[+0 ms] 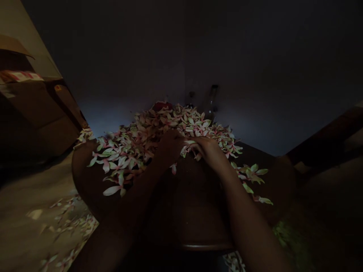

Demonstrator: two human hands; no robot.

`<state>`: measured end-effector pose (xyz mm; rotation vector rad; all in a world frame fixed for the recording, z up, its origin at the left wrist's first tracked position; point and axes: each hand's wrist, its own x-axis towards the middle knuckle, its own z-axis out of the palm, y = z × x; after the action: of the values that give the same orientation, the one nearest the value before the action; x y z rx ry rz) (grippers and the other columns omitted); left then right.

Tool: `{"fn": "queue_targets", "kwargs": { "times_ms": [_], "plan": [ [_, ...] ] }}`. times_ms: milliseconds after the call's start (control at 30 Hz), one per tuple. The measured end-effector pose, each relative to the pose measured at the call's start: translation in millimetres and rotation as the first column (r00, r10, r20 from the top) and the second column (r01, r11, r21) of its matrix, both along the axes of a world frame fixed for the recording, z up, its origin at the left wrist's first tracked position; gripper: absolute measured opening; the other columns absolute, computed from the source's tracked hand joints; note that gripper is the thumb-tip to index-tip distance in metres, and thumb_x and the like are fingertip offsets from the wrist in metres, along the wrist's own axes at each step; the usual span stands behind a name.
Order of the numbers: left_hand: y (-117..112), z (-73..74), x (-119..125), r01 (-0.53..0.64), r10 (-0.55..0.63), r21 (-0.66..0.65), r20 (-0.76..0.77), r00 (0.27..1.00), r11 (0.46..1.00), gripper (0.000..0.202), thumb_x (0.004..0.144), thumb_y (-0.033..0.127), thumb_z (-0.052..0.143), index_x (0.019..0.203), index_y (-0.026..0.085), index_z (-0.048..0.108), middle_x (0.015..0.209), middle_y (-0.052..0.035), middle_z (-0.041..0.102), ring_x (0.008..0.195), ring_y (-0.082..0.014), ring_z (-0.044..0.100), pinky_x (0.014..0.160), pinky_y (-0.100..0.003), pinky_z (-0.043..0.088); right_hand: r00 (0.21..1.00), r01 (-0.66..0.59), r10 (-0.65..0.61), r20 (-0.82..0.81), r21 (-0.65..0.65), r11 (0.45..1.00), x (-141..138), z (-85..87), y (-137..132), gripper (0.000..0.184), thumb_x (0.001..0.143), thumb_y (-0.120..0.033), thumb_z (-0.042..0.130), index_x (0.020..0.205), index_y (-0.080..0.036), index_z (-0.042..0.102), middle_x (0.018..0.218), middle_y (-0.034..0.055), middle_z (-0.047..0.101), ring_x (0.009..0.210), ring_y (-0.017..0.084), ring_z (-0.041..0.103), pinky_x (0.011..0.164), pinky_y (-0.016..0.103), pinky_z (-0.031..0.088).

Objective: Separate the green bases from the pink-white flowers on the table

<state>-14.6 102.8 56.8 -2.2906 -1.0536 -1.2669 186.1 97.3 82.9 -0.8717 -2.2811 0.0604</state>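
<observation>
Just as both hands meet at the near edge of the heap of pink-and-white blossoms (147,143), the left hand (170,146) curves over the pile, its fingers (178,140) sunk in too deep to call clenched or loose. The right hand (207,149) comes in alongside, fingers (195,140) on a pale petal (189,142), grip impossible to call. With the heap banked toward the wall (113,117) on the dark wooden counter (198,223), the near edge is the easy reach. A glass bottle (211,102) stands behind the heap, and stray blossoms (68,223) lie on the floor (28,230) left of it.
</observation>
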Motion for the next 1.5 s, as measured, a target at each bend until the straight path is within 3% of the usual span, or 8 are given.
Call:
{"fn": "queue_targets", "kwargs": {
  "times_ms": [200, 433, 600, 733, 833, 1033, 1200, 1500],
  "plan": [
    [1, -2.0, 1, 0.019, -0.019, -0.008, 0.012, 1.0, 1.0, 0.025, 0.097, 0.033, 0.052, 0.09, 0.019, 0.072, 0.09, -0.0064, 0.063, 0.088, -0.0188, 0.056, 0.081, -0.033, 0.046, 1.0, -0.013, 0.012, 0.02, 0.023, 1.0, 2, -0.6, -1, 0.026, 0.096, -0.016, 0.046, 0.103, -0.018, 0.072, 0.094, 0.0069, 0.073, 0.088, 0.019, 0.067, 0.079, 0.029, 0.049],
    [2, 1.1, 0, 0.096, -0.093, -0.061, 0.054, 0.994, 0.993, 0.027, 0.096, 0.03, 0.051, 0.089, 0.017, 0.074, 0.091, -0.0079, 0.064, 0.091, -0.0197, 0.059, 0.084, -0.033, 0.047, 1.0, -0.02, 0.02, -0.004, -0.003, 1.0, 1, 1.2, -6, 0.026, 0.098, -0.021, 0.046, 0.092, -0.018, 0.071, 0.083, 0.0041, 0.071, 0.078, 0.016, 0.065, 0.075, 0.027, 0.047],
    [-1, 9.0, 0, 0.172, -0.103, -0.291, 0.24, 0.965, 0.941, 0.03, 0.097, 0.034, 0.05, 0.098, 0.02, 0.076, 0.094, -0.0056, 0.069, 0.088, -0.0174, 0.063, 0.083, -0.029, 0.047, 0.96, -0.008, -0.031, -0.279, -0.139, 0.99, -4, -0.6, -4, 0.022, 0.094, -0.036, 0.057, 0.101, -0.021, 0.071, 0.091, 0.0034, 0.074, 0.081, 0.017, 0.067, 0.075, 0.029, 0.05],
    [-4, 9.7, 5, 0.251, -0.06, -0.424, 0.415, 0.908, 0.87, 0.032, 0.095, 0.038, 0.051, 0.098, 0.02, 0.077, 0.092, -0.0041, 0.074, 0.082, -0.017, 0.066, 0.079, -0.028, 0.049, 0.818, -0.072, -0.084, -0.57, -0.245, 0.967, -8, -6.1, 1, 0.024, 0.085, -0.037, 0.068, 0.102, -0.02, 0.07, 0.09, 0.0028, 0.073, 0.079, 0.017, 0.066, 0.073, 0.03, 0.053],
    [-7, 8.0, 9, 0.262, -0.025, -0.456, 0.462, 0.887, 0.851, 0.031, 0.09, 0.042, 0.06, 0.108, 0.022, 0.076, 0.104, -0.0035, 0.076, 0.092, -0.0191, 0.069, 0.085, -0.029, 0.05, 0.755, -0.129, -0.097, -0.649, -0.291, 0.948, -11, -7.2, 1, 0.024, 0.08, -0.039, 0.073, 0.096, -0.02, 0.073, 0.085, 0.0022, 0.072, 0.074, 0.016, 0.066, 0.07, 0.03, 0.054],
    [-12, 8.9, 11, 0.188, 0.034, -0.461, 0.431, 0.902, 0.867, 0.028, 0.081, 0.044, 0.072, 0.1, 0.025, 0.079, 0.11, -0.0023, 0.076, 0.1, -0.0216, 0.07, 0.089, -0.03, 0.052, 0.74, -0.163, -0.117, -0.662, -0.346, 0.924, -14, -3.0, -2, 0.02, 0.075, -0.037, 0.077, 0.089, -0.023, 0.078, 0.078, 0.0022, 0.073, 0.067, 0.016, 0.063, 0.06, 0.029, 0.05],
    [-17, 16.1, 11, 0.228, 0.024, -0.501, 0.447, 0.894, 0.835, 0.02, 0.081, 0.04, 0.072, 0.089, 0.023, 0.081, 0.09, -0.0005, 0.079, 0.084, -0.0186, 0.071, 0.079, -0.027, 0.053, 0.738, -0.16, -0.11, -0.665, -0.331, 0.93, -14, -2.0, -2, 0.014, 0.075, -0.033, 0.077, 0.084, -0.024, 0.08, 0.077, 0.0017, 0.074, 0.064, 0.014, 0.06, 0.06, 0.029, 0.047],
    [-15, 16.7, 10, 0.257, 0.006, -0.499, 0.465, 0.885, 0.828, 0.015, 0.082, 0.034, 0.069, 0.083, 0.024, 0.08, 0.09, 0.0008, 0.078, 0.084, -0.0175, 0.071, 0.083, -0.027, 0.053, 0.749, -0.142, -0.126, -0.65, -0.344, 0.928, -13, -4.9, 1, 0.017, 0.076, -0.038, 0.077, 0.085, -0.025, 0.08, 0.074, 0.0017, 0.073, 0.062, 0.014, 0.059, 0.058, 0.029, 0.047]
  ]
}}
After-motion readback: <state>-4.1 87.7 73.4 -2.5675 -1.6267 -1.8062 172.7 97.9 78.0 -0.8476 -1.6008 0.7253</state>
